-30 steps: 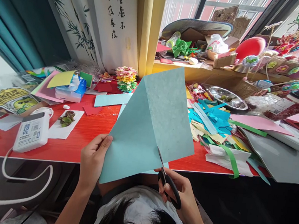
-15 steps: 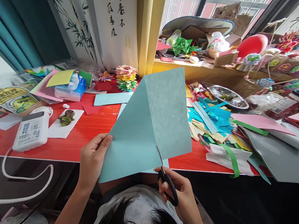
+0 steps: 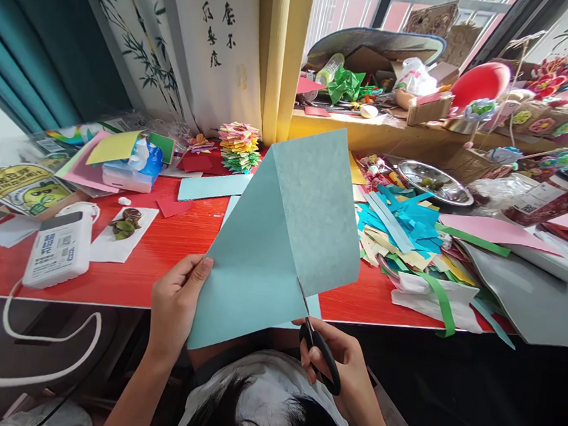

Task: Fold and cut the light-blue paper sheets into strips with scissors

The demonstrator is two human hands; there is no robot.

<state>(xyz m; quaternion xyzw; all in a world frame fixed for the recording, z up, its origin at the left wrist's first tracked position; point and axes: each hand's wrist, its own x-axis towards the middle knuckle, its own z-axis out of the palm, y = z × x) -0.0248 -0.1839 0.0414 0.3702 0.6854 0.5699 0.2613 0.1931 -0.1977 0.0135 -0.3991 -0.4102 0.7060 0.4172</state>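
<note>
A large light-blue sheet of paper (image 3: 249, 263) is creased down the middle, its right panel (image 3: 318, 203) bent up and away. My left hand (image 3: 178, 300) pinches the left edge of this sheet, thumb on top. In my right hand (image 3: 337, 359) is a pair of scissors (image 3: 323, 357) with black handles, the fingers through the loops. Its blades lie at the lower part of the crease. The lower blade is hidden behind the paper. Another piece of light-blue paper (image 3: 315, 305) shows partly beneath the sheet.
On the red table (image 3: 176, 229) at left are a white power box (image 3: 62, 252), a napkin (image 3: 125, 244) with scraps, and a tissue pack (image 3: 132, 168). A stacked paper decoration (image 3: 240, 147) stands behind. Coloured strips (image 3: 408, 225) pile up at right, near a metal bowl (image 3: 435, 184).
The right panel of the sheet has swung slightly to the left, its lower right corner shifting inward and up. Both hands keep nearly the same places.
</note>
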